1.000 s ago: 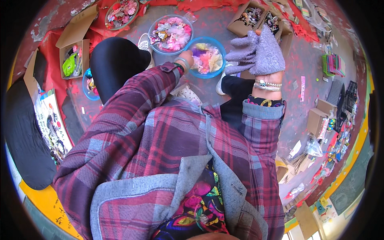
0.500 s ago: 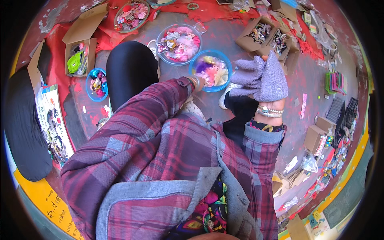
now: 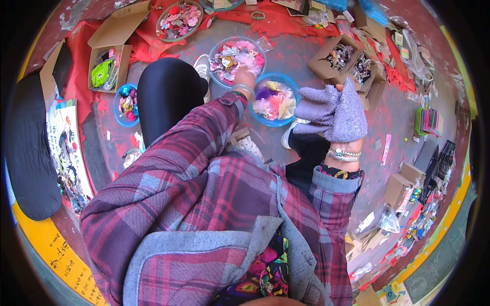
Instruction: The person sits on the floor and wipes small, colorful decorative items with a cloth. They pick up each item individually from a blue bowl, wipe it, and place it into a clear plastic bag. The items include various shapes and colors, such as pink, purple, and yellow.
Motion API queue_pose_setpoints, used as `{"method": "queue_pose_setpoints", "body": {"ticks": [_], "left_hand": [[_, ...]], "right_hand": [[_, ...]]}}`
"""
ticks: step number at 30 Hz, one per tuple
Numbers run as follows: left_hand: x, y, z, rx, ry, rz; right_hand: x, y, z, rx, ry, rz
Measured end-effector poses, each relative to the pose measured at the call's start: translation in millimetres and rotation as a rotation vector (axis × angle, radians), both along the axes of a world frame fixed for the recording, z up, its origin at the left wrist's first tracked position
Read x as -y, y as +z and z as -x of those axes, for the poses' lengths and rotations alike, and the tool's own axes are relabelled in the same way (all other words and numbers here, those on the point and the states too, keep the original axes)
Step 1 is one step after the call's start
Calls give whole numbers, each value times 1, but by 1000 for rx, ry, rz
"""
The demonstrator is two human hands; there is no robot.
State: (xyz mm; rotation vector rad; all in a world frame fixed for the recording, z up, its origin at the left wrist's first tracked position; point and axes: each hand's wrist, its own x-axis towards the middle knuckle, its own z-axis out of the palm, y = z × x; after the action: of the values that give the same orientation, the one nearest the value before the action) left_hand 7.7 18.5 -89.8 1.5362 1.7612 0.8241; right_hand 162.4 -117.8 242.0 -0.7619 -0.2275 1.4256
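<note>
My bare left hand (image 3: 245, 78), with a bracelet at the wrist, reaches into a clear round bowl (image 3: 216, 77) of pink and white hair accessories. Its fingertips are lost among the pieces, so any grip is hidden. Beside a flat character-shaped piece (image 3: 226, 61), the hand meets the pile's lower right part. My right hand (image 3: 334, 113) wears a fuzzy lavender glove and hovers to the right, its gloved fingers stretched apart. One bare fingertip shows at the glove's top. Between the hands stands a blue-rimmed bowl (image 3: 274, 124) with purple, pink and cream fluffy pieces.
Open cardboard boxes (image 3: 326, 48) of dark bands stand ahead on the right. Another box (image 3: 122, 53) with a green item is far left, near a small blue bowl (image 3: 118, 112). A further bowl (image 3: 178, 36) sits on red cloth. Small goods line the right side.
My left hand has moved from the edge of the blue-rimmed bowl, up and left, into the bowl of pink accessories. The gloved right hand keeps its pose; the view has shifted slightly.
</note>
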Motion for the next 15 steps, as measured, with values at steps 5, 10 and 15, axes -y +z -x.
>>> {"method": "queue_pose_setpoints", "body": {"ticks": [5, 10, 15], "left_hand": [[-52, -100, 29, 131, 240, 278], [-56, -68, 22, -292, -141, 462], [-47, 28, 20, -913, -768, 420]], "right_hand": [[-5, 1, 1, -14, 56, -121], [-5, -14, -2, 89, -45, -15], [0, -23, -5, 186, -143, 125]]}}
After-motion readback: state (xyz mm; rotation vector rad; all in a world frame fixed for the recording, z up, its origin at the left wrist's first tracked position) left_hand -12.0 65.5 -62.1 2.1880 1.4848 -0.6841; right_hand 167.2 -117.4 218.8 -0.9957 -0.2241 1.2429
